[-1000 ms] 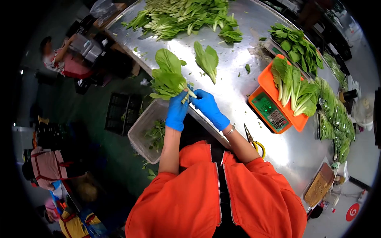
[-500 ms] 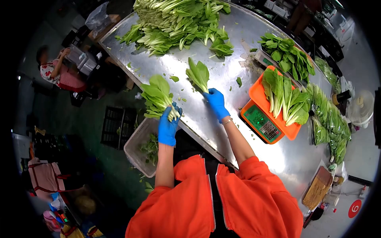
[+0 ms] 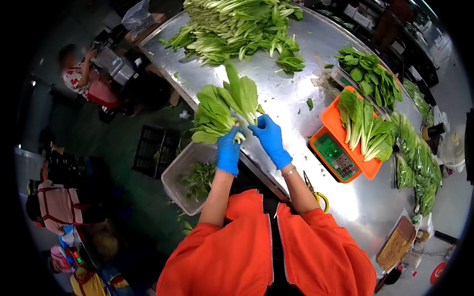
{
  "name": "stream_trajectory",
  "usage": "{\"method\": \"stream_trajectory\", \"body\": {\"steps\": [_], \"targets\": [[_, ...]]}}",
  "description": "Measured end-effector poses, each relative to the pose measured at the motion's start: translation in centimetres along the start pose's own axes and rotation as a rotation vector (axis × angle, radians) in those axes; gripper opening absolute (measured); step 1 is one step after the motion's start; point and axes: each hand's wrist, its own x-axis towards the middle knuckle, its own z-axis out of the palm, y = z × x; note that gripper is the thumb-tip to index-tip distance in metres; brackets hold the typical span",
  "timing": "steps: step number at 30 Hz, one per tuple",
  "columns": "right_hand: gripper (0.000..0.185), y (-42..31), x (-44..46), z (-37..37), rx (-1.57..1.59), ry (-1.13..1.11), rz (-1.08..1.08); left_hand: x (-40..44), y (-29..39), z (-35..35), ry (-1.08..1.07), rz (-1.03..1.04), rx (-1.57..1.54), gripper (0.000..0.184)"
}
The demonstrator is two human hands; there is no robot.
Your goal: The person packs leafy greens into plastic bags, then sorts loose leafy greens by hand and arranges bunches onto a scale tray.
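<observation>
My left hand (image 3: 229, 150), in a blue glove, is closed round the stem ends of a bunch of leafy greens (image 3: 212, 116) above the table's near edge. Close beside it, my right hand (image 3: 269, 138), gloved too, pinches the pale stem of another leafy green (image 3: 243, 96). The leaves of the two overlap, tips pointing away from me. To the right, an orange scale (image 3: 335, 154) carries several heads of greens (image 3: 363, 123) in its orange tray (image 3: 331, 116). A large heap of the same greens (image 3: 237, 29) lies at the table's far side.
The metal table (image 3: 301, 128) has leaf scraps on it. Scissors (image 3: 316, 192) lie by my right forearm. A bin (image 3: 173, 182) with trimmed leaves and a black crate (image 3: 148, 150) stand below left. More greens (image 3: 368, 74) and bagged greens (image 3: 419, 158) are at right. A person (image 3: 84, 81) sits far left.
My right hand has brought its leafy green left and nearer to me, against the bunch in my left hand. Scissors now show beside my right forearm. The view has shifted slightly.
</observation>
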Motion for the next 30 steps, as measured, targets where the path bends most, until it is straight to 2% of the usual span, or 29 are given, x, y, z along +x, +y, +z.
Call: {"method": "stream_trajectory", "body": {"steps": [2,4,10,12,13,15,16,18,19,21,22,25,26,28,29,30], "targets": [[0.02,-0.8,-1.2,0.9,-0.294,0.098,-0.305,-0.5,-0.2,0.3,0.046,0.037,0.023,0.016],[0.015,-1.7,-2.4,1.8,-0.312,0.059,-0.413,-0.8,0.0,0.3,0.052,0.068,0.005,0.015],[0.014,-2.7,-3.9,3.4,-0.326,0.065,-0.532,-0.9,1.3,-1.1,0.072,0.037,-0.009,0.011],[0.014,-2.8,-4.1,3.6,-0.163,0.103,-0.429,-1.0,1.7,-1.0,0.055,0.047,-0.022,0.011],[0.014,-2.7,-4.1,3.7,-0.163,0.101,-0.43,-1.1,1.8,-1.0,0.057,0.048,-0.023,0.011],[0.018,-2.1,-4.0,3.9,-0.195,0.12,-0.219,-1.2,2.0,-0.9,0.063,0.04,-0.051,0.012],[0.018,-1.6,-3.8,4.2,-0.196,0.12,-0.219,-1.1,2.1,-1.0,0.063,0.04,-0.051,0.012],[0.02,-1.1,-3.6,4.7,0.032,0.143,-0.266,-1.0,2.4,-1.4,0.004,-0.011,-0.117,0.022],[0.02,-0.9,-3.4,4.6,0.032,0.143,-0.265,-0.6,2.1,-2.2,0.005,-0.011,-0.116,0.022],[0.025,-1.6,-2.8,4.2,0.301,0.064,-0.075,0.2,1.7,-3.2,-0.048,-0.043,-0.277,0.027],[0.025,-0.7,-2.0,3.7,0.303,0.067,-0.075,0.5,1.5,-3.8,-0.049,-0.044,-0.274,0.027],[0.045,0.7,-0.7,1.1,-0.747,-0.201,-0.124,-0.2,2.1,-3.2,-0.069,-0.093,-0.438,0.027],[0.045,-0.3,-0.9,0.9,-0.745,-0.2,-0.124,-0.5,2.2,-2.8,-0.054,-0.073,-0.427,0.026],[0.046,-1.4,-0.9,0.7,-0.543,-0.166,-0.071,-0.3,2.2,-2.7,-0.043,-0.054,-0.414,0.026],[0.039,-1.4,-0.7,1.2,-0.218,-0.19,0.022,0.0,1.7,-3.2,-0.088,-0.029,-0.36,0.025],[0.039,-2.0,-1.0,1.5,-0.219,-0.186,0.034,-0.2,1.4,-3.3,-0.131,-0.01,-0.305,0.024]]}}
